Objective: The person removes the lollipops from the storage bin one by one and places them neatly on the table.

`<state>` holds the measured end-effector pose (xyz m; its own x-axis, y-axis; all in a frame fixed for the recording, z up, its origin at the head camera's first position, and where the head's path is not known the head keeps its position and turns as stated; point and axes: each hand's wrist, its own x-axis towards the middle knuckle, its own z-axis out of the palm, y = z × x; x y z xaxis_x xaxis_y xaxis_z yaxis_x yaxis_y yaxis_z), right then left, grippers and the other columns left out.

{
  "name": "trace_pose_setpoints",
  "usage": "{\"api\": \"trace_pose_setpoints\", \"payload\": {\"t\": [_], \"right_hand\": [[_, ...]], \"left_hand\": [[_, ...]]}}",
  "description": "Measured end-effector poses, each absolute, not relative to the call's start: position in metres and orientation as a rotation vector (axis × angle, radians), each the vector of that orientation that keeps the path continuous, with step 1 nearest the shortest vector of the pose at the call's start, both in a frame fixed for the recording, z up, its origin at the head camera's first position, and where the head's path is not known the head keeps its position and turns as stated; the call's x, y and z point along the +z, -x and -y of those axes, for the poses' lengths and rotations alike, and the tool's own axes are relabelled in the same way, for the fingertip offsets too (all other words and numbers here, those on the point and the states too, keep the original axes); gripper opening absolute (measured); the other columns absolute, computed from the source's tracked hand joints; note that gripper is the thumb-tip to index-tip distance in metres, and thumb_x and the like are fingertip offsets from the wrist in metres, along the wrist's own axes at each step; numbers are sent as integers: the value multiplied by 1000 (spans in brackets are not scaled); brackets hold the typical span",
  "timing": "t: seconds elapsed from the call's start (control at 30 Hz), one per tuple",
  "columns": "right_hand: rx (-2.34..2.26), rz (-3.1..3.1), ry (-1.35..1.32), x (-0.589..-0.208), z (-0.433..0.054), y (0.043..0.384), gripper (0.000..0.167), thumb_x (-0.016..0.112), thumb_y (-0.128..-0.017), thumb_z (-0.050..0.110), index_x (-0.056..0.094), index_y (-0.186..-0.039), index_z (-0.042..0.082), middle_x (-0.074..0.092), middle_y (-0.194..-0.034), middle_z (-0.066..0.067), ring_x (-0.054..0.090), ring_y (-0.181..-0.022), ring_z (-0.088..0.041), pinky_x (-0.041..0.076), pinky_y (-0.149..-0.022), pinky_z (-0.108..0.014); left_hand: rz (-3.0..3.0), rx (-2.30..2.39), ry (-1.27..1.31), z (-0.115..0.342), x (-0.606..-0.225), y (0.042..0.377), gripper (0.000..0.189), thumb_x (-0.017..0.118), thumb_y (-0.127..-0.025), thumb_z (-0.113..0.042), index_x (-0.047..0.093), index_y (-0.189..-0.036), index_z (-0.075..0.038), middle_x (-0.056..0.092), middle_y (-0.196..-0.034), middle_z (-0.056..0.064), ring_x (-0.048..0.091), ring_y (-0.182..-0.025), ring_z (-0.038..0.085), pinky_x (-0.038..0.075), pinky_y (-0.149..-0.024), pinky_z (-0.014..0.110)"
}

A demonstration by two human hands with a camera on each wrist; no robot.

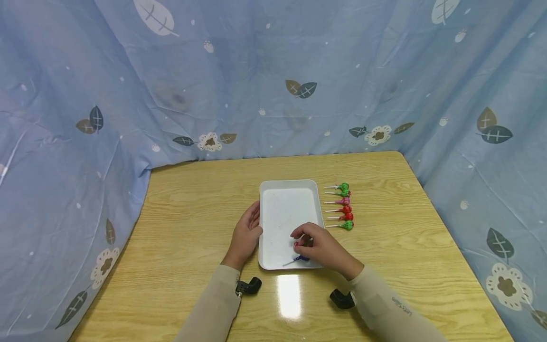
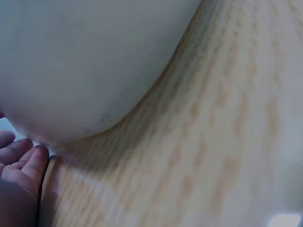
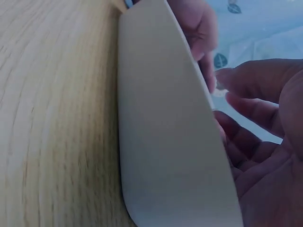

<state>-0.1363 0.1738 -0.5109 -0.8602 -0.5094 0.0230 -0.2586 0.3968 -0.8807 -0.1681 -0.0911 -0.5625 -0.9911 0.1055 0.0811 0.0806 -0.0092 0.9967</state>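
Observation:
A white tray (image 1: pixel 286 209) lies on the wooden table. My left hand (image 1: pixel 246 235) rests along the tray's left side, fingers extended against the outer wall and thumb at the rim. Over the tray's near right corner, my right hand (image 1: pixel 320 247) has its thumb and index finger bent around a red lollipop (image 1: pixel 297 244), mostly hidden by the hand. Beneath that hand, a purple lollipop (image 1: pixel 301 258) lies in the tray, stick pointing left. In the right wrist view, the tray's wall (image 3: pixel 165 123) hides what is between the fingertips.
Right of the tray, several lollipops (image 1: pixel 344 209) in green, pink and red wrappers form a column, sticks to the left. A blue leaf-patterned curtain (image 1: pixel 256 95) borders the wooden table (image 1: pixel 192 213) at the back and sides. Both wrists wear black camera mounts (image 1: pixel 249 286).

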Motion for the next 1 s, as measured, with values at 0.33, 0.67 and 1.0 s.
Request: {"api": "trace_pose_setpoints", "payload": {"t": [0.33, 0.67, 1.0], "right_hand": [[-1297, -2554, 702, -515, -165, 137, 22, 80, -96, 2, 74, -116, 5, 66, -113, -4, 63, -93, -18, 58, -81, -35], [-1153, -2660, 829, -521, -151, 136, 16, 79, -94, -3, 77, -107, 7, 67, -103, -1, 61, -89, -16, 57, -80, -35], [-980, -2669, 963, -523, -145, 138, 20, 81, -92, -5, 76, -109, 3, 62, -100, -1, 56, -87, -13, 55, -77, -32]], "left_hand": [[-2186, 2220, -214, 92, -564, 169, 79, 44, -90, 15, 36, -168, 0, 41, -169, 19, 41, -154, 26, 38, -122, 29], [-2185, 2221, -236, 92, -564, 169, 78, 43, -92, 15, 33, -168, 1, 39, -169, 22, 40, -155, 30, 38, -124, 36], [-2191, 2213, -223, 91, -562, 168, 79, 43, -91, 15, 34, -168, 2, 39, -169, 22, 40, -155, 30, 38, -123, 34]]}}
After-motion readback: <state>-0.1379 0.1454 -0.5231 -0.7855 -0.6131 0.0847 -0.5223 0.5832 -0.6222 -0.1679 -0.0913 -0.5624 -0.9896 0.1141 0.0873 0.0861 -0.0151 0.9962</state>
